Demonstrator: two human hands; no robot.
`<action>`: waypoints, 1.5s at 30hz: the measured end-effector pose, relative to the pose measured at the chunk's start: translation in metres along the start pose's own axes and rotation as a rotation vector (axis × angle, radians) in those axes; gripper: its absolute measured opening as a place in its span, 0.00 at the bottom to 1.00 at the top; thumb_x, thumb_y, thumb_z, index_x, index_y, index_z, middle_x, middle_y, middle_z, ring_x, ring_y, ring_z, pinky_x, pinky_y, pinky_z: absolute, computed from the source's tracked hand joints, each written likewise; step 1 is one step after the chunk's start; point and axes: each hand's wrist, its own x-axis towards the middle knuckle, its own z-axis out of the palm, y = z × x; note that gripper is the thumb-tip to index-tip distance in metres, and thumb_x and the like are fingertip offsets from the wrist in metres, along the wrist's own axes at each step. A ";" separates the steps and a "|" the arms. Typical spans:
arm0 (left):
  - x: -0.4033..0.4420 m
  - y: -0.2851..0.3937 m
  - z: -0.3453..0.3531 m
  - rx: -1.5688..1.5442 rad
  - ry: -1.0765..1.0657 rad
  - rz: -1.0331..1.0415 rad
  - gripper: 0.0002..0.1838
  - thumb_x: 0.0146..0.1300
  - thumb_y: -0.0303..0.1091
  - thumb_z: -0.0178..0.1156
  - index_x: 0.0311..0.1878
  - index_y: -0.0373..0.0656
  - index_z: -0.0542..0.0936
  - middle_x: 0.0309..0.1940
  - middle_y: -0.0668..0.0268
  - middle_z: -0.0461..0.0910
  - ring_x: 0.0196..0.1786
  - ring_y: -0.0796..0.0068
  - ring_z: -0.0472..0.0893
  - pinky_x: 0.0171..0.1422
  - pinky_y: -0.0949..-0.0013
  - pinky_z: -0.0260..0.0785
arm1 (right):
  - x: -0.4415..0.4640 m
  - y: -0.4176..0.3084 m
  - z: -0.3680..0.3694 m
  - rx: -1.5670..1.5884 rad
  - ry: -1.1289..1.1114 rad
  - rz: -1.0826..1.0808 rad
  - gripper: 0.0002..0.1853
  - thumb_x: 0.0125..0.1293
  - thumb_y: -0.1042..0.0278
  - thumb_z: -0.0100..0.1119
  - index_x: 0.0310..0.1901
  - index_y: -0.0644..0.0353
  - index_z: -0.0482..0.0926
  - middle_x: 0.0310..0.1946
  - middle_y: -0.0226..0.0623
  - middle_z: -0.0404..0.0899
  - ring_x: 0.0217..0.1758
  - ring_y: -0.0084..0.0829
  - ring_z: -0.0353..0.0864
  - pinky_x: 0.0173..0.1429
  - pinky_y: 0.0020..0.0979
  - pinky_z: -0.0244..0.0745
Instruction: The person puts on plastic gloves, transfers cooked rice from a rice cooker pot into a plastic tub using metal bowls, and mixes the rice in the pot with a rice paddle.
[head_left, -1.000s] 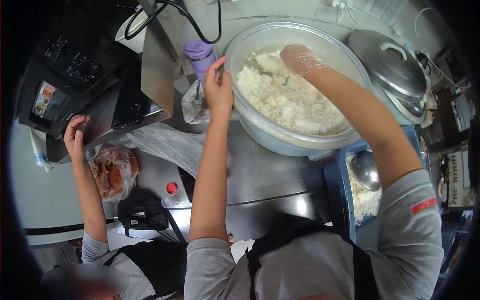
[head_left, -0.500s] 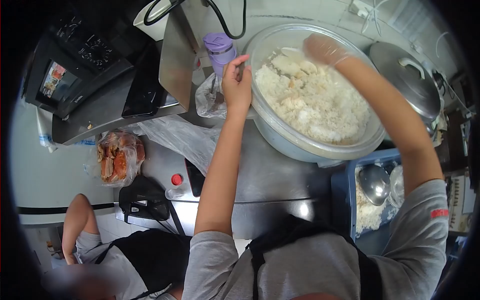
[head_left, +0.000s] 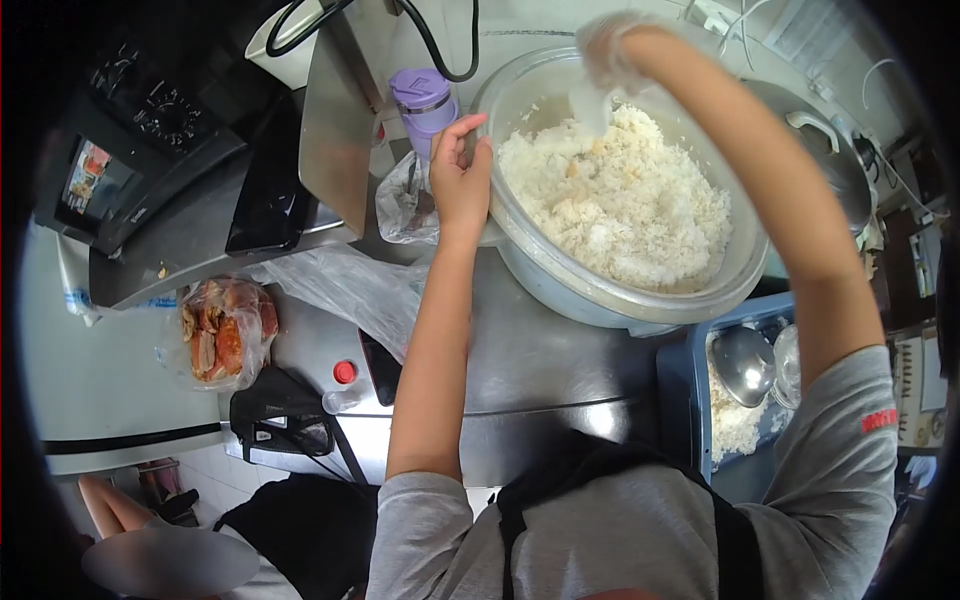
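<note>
A large round tub full of cooked white rice stands tilted toward me on the steel counter. My left hand holds the tub's left rim, its fingers bent and the thumb apart from them. Over the far rim is my right hand, in a clear plastic glove and blurred by motion. It grips a white rice paddle, whose blade points down at the rice. The paddle's handle is hidden in the glove.
A blue bin with rice and a metal ladle stands at right. A lidded pot sits behind. Left are a purple cup, bagged meat, a phone and a microwave. Another person is lower left.
My right hand has risen up and left, lifting the rice paddle off the rice. My left hand stays on the rim. The other person's arm has lowered.
</note>
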 end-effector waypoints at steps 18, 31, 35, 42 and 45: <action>0.003 -0.002 -0.004 -0.084 -0.080 0.003 0.16 0.56 0.21 0.58 0.50 0.41 0.76 0.54 0.63 0.65 0.58 0.70 0.72 0.60 0.71 0.64 | 0.004 0.013 0.011 0.096 -0.008 0.171 0.19 0.49 0.59 0.68 0.42 0.59 0.81 0.30 0.39 0.83 0.30 0.36 0.80 0.35 0.38 0.75; 0.004 -0.004 -0.003 -0.051 -0.032 -0.028 0.13 0.60 0.27 0.57 0.49 0.43 0.78 0.49 0.65 0.69 0.48 0.76 0.71 0.56 0.74 0.64 | 0.010 0.000 0.063 0.407 -0.031 0.266 0.16 0.57 0.73 0.55 0.48 0.61 0.80 0.39 0.44 0.83 0.34 0.32 0.80 0.41 0.32 0.77; 0.003 -0.007 -0.005 -0.057 -0.025 -0.019 0.13 0.60 0.27 0.57 0.49 0.42 0.78 0.50 0.64 0.69 0.48 0.76 0.72 0.56 0.74 0.64 | -0.064 0.026 0.029 0.564 0.150 0.256 0.24 0.54 0.73 0.58 0.56 0.55 0.76 0.43 0.38 0.82 0.29 0.30 0.79 0.37 0.30 0.78; 0.006 -0.005 -0.004 0.046 -0.030 0.011 0.14 0.60 0.27 0.57 0.50 0.41 0.77 0.50 0.65 0.69 0.50 0.75 0.72 0.57 0.73 0.64 | -0.024 0.041 0.076 0.491 0.339 0.289 0.14 0.49 0.76 0.60 0.41 0.65 0.81 0.35 0.48 0.82 0.33 0.42 0.82 0.35 0.34 0.78; 0.004 -0.002 -0.004 0.076 -0.002 -0.002 0.15 0.59 0.27 0.57 0.50 0.42 0.77 0.50 0.65 0.69 0.48 0.75 0.73 0.57 0.73 0.64 | -0.020 -0.003 0.076 0.145 0.314 0.320 0.10 0.57 0.74 0.54 0.40 0.64 0.81 0.35 0.50 0.81 0.33 0.40 0.83 0.37 0.36 0.78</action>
